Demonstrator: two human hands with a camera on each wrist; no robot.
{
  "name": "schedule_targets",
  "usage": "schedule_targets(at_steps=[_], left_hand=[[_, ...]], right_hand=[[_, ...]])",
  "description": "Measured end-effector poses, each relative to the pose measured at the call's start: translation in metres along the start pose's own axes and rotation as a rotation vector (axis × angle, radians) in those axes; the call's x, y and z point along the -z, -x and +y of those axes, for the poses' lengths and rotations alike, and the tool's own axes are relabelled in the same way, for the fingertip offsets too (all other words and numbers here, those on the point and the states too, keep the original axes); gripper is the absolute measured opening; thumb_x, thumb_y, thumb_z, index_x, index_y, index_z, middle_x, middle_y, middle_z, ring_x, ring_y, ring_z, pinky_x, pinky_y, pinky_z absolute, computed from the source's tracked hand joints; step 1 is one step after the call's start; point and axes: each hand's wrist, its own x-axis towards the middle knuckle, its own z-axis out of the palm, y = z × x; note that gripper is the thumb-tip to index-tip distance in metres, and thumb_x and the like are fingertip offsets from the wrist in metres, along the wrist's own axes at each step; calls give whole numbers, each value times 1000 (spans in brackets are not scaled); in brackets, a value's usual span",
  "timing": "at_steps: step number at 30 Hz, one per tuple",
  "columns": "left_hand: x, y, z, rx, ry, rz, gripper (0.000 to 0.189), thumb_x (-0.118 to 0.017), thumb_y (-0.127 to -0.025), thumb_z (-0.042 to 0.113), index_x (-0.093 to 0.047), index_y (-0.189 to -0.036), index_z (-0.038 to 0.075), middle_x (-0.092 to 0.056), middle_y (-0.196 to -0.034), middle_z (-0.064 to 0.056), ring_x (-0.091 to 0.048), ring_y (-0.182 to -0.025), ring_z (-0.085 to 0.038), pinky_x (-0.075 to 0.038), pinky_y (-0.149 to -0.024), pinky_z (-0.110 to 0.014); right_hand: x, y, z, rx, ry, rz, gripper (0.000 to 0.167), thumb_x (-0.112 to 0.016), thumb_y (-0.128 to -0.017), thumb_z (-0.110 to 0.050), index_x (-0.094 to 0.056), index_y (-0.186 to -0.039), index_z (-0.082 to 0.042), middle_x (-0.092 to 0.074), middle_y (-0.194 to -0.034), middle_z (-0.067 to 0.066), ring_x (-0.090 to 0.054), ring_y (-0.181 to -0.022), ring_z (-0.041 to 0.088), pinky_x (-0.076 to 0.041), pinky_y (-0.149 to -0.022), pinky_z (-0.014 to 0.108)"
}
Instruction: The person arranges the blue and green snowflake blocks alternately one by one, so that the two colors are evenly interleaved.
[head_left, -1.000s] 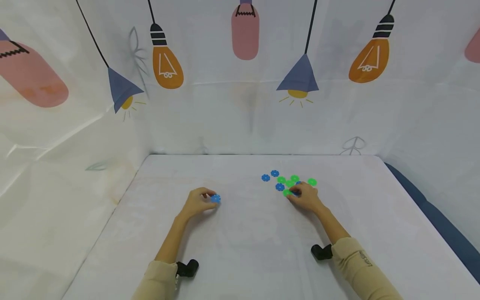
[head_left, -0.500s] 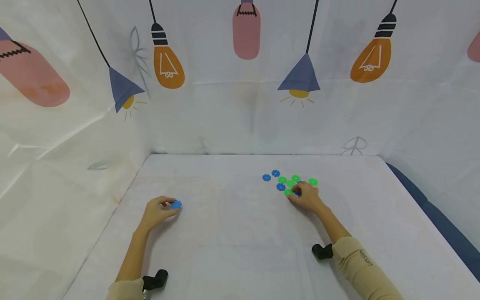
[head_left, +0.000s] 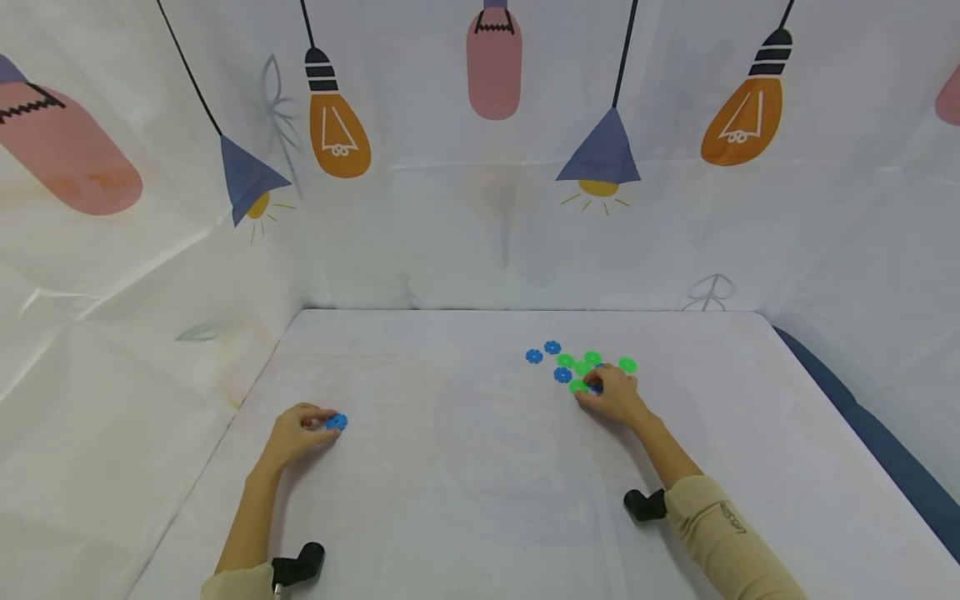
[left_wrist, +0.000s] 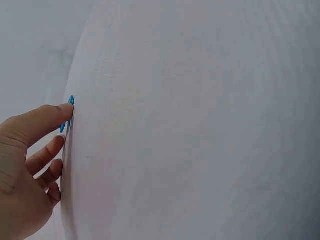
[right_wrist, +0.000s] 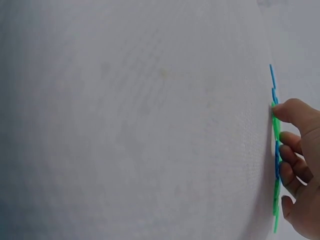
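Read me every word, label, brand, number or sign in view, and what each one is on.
Right sleeve: dark lettering near the cuff, too small and blurred to read.
Discs: no text I can make out.
Wall: lamp and bulb drawings, no readable words.

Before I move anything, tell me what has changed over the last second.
The left hand has moved to the person's left and nearer the body, carrying the blue disc pinched between its fingers and thumb. Nothing was visibly taken hold of or let go. The right hand stayed at the cluster of blue and green discs, whose visible layout looks unchanged.
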Motion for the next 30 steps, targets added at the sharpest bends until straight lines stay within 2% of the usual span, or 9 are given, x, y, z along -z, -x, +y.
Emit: schedule_targets(at_steps=[7, 16, 23, 30], left_hand=[[2, 0, 2, 45, 2, -38, 35, -75, -77, 14, -68, -103, -7, -61, -106, -23, -54, -99, -37, -42, -86, -48], [2, 3, 4, 85, 13, -28, 40, -76, -78, 18, -64, -105, -9, -62, -107, -25, -55, -101, -38, -42, -89, -48], [2, 5, 3, 90, 25, -5, 41, -76, -77, 18, -64, -105, -9, -64, -106, -23, -55, -102, -38, -43, -90, -48], [2, 4, -1, 74, 32, 3, 36, -75, -78, 15, -66, -105, -7, -63, -107, -23, -56, -103, -38, -43, -89, -46]], right_hand=[[0, 1, 1, 5, -6, 7, 30, -72, -78, -24, -67, -94, 1, -64, -94, 13, -56, -93, 31, -31, -82, 56], [-2, 1, 4, 15, -39, 31, 32, -71, -77, -24, -67, -94, 3, -64, -93, 14, -57, -92, 31, -33, -84, 56], [-5, 0, -3, 30, -96, 36, 34, -72, -78, -20, -65, -99, 6, -65, -95, 16, -60, -92, 32, -47, -84, 46], [-8, -5, -19, 71, -151, 42, 33, -73, -78, -16, -64, -99, 8, -64, -94, 16, -59, -91, 31, -49, -82, 43]])
